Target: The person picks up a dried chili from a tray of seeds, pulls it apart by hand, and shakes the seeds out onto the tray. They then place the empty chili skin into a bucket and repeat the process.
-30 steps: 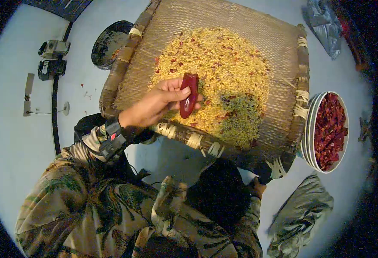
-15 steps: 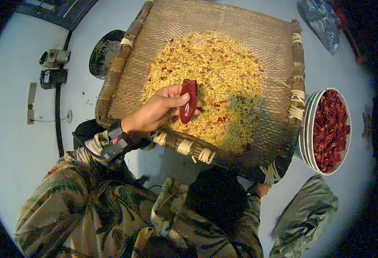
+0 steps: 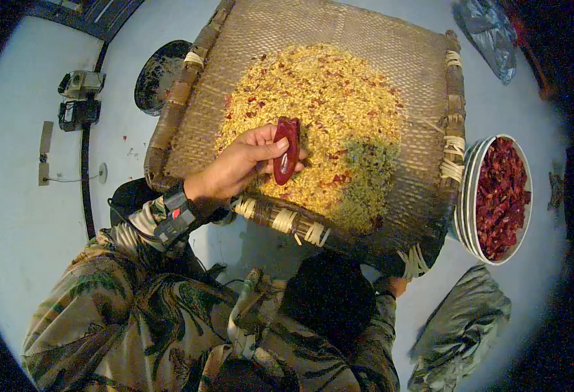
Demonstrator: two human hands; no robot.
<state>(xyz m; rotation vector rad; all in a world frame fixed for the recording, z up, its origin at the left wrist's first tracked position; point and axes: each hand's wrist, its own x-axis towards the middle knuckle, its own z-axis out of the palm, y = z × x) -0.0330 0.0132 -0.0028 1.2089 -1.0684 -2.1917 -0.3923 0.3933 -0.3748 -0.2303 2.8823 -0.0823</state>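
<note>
My left hand (image 3: 238, 164) pinches a dark red dried chili pepper (image 3: 287, 150) between thumb and fingers. It is held lengthwise above a woven bamboo tray (image 3: 391, 32). Spread over the tray is a wide layer of yellow seeds (image 3: 320, 81) flecked with red bits. A grey-green patch of small grains (image 3: 369, 173) lies on its near right part. At the tray's near right corner is my right hand (image 3: 393, 285), low down beside the rim. Its fingers are mostly hidden, so its grip cannot be made out.
To the right stands a stack of white buckets (image 3: 468, 209), the top one full of red chili pieces (image 3: 501, 199). A grey-green cloth or bag (image 3: 463, 326) lies below it. A clear plastic bag (image 3: 489, 39) rests at far right; a dark round pan (image 3: 159, 78) sits left of the tray.
The view has shifted very slightly. My left hand still holds the chili pepper in nearly the same place, and my right hand stays at the tray's corner.
</note>
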